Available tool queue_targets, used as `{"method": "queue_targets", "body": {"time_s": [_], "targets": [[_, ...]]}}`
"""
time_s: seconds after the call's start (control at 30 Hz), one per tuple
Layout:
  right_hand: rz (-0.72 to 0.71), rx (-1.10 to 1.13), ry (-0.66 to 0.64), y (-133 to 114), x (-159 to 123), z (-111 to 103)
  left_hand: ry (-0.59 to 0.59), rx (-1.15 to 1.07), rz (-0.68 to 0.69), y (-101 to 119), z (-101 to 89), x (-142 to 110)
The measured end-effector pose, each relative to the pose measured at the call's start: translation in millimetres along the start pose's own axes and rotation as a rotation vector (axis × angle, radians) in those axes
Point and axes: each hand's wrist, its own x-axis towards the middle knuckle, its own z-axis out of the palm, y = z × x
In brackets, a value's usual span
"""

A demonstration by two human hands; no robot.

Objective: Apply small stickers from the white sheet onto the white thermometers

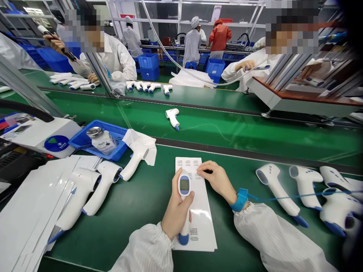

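Lying between eight and nine o'clock of the held thermometer [184, 185], a stack of white sheets [31, 211] spreads over the left of the bench [138, 211]. Two thermometers [103, 189] rest beside it, toward nine. At ten sit a blue tray [119, 152] with a lidded white jar [103, 143] inside and, just beside it, another thermometer [135, 160] against a white wrap [151, 147].

At the centre, the left hand [176, 211] has its fingers wrapped around the handle, thumb across it below the screen, which faces the wearer. The held thermometer is over the label sheet [204, 223]; whether its handle touches the paper, I cannot tell. Just short of twelve, a lone thermometer [172, 118] lies on the green strip [227, 132] beyond.

Between one and two, the right hand [219, 183] brings thumb and forefinger nearly together at the sheet's upper right edge; whether they pinch anything is too small to tell. Its wrist wears a blue strap [240, 200]. More thermometers [279, 192] lie toward three.

The step looks like freeing a small printed label [195, 163]. Best to lift one corner slowly, hold the sheet flat, touch little of the sticky side, and steady the handle so the label meets it square.
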Motion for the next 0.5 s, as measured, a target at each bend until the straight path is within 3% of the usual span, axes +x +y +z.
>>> {"method": "queue_targets", "body": {"time_s": [0.13, 0.23, 0.3, 0.37, 0.43, 0.5], "targets": [[-0.172, -0.202, -0.046, -12, -9, -3, 0.006, 0.002, -0.012, -2, -1.2, 1], [-0.343, -0.257, -0.216, -27, -37, -10, 0.011, -0.013, 0.030, -3, -2.6, 1], [-0.287, -0.107, -0.384, -41, -56, -15, -0.005, -0.024, 0.073, -2, -3.2, 1], [-0.142, 0.111, -0.495, -57, -67, -18, -0.012, -0.018, 0.103, -1, -3.3, 1], [-0.067, 0.231, -0.460, -70, -67, -18, -0.004, 0.007, 0.092, 0, -2.7, 1], [-0.098, 0.200, -0.304, -79, -57, -15, 0.011, 0.039, 0.058, -1, -1.8, 1]]}}
